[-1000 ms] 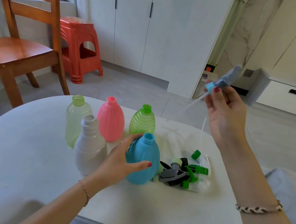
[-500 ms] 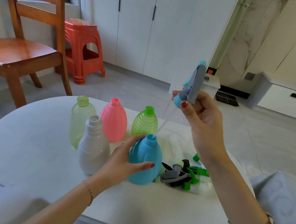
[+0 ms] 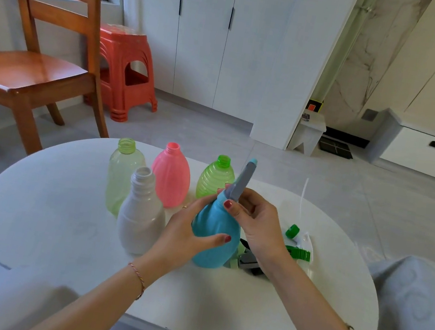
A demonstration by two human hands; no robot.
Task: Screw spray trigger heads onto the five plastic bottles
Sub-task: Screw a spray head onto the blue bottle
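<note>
The left hand wraps the blue bottle standing on the table, steadying it. The right hand pinches a grey spray head seated at its neck. Threading looks just begun; next comes twisting the collar down. Four bottles wait uncapped behind.

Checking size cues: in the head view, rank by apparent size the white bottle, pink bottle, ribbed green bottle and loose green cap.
1. white bottle, though it stands nearest
2. pink bottle
3. ribbed green bottle, partly hidden
4. loose green cap
</note>
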